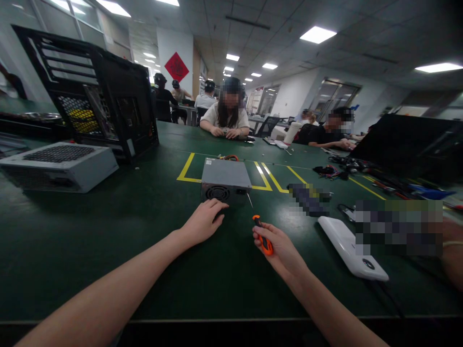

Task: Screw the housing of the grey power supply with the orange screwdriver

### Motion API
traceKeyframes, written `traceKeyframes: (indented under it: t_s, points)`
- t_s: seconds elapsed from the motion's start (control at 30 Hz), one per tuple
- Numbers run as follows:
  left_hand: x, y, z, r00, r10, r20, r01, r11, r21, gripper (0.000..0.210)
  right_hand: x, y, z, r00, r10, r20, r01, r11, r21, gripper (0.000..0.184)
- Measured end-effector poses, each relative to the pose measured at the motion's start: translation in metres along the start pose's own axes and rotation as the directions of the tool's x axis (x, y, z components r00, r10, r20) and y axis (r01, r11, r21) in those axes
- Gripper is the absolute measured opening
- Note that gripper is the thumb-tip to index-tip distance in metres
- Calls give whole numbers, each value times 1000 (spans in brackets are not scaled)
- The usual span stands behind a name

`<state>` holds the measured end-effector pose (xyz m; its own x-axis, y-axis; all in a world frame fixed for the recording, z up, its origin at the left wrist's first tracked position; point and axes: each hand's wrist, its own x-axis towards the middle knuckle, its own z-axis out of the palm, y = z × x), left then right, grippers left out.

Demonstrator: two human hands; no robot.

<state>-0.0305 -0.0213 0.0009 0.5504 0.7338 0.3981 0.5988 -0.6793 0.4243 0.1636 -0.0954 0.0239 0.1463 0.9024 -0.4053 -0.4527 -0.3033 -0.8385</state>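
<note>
A grey computer power supply [227,172] sits on the green table, its fan grille and power socket facing me. My left hand [206,219] is at its near side, in front of the fan, with fingers stretched out and the thumb apart. Whether the fingertips touch the casing, I cannot tell. Closed around the orange and black handle of a screwdriver [265,243] is my right hand [277,241]. The screwdriver's thin shaft points up and away, its tip close to the power supply's near right corner, beside the socket. Some wires [229,157] show behind the power supply.
At left stand a black computer case [97,91] and a second power supply [65,166]. A white device [350,248] lies at right, near another person's arm. Cables [327,171] and a dark monitor [408,149] are farther right. A person [226,113] sits opposite.
</note>
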Motion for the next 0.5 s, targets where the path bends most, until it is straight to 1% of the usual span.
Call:
traceKeyframes:
  t_s: [0.07, 0.2, 0.27, 0.3, 0.33, 0.4, 0.43, 0.5]
  points:
    - [0, 0, 0, 1000, 5, -3, -5, 1000, 6, 30, 1, 0, 0, 999, 34, 6, -34, 999, 18, 4]
    - [0, 6, 1, 1000, 4, -19, -4, 999, 41, 30, -1, 1, 2, 994, 107, 36, -109, 993, 53, 18]
    - [0, 12, 3, 1000, 3, -24, -2, 998, 59, 31, -1, 3, 4, 993, 104, 58, -109, 990, 84, 20]
    - [0, 15, 5, 1000, -3, -20, 4, 999, 52, 31, -2, 4, 5, 994, 90, 64, -96, 990, 105, 18]
    - [2, 19, 7, 999, -29, -14, 30, 999, 14, 31, -2, 6, 6, 995, 71, 66, -79, 989, 126, 14]
    - [9, 27, 12, 992, -126, 5, 126, 985, -119, 30, -2, 9, 7, 997, 39, 62, -49, 985, 165, 7]
    - [14, 30, 16, 980, -199, 20, 199, 957, -213, 28, -3, 10, 8, 998, 35, 61, -46, 982, 181, 8]
    - [27, 37, 24, 961, -274, 38, 272, 915, -297, 25, -4, 11, 9, 996, 49, 71, -63, 976, 208, 9]
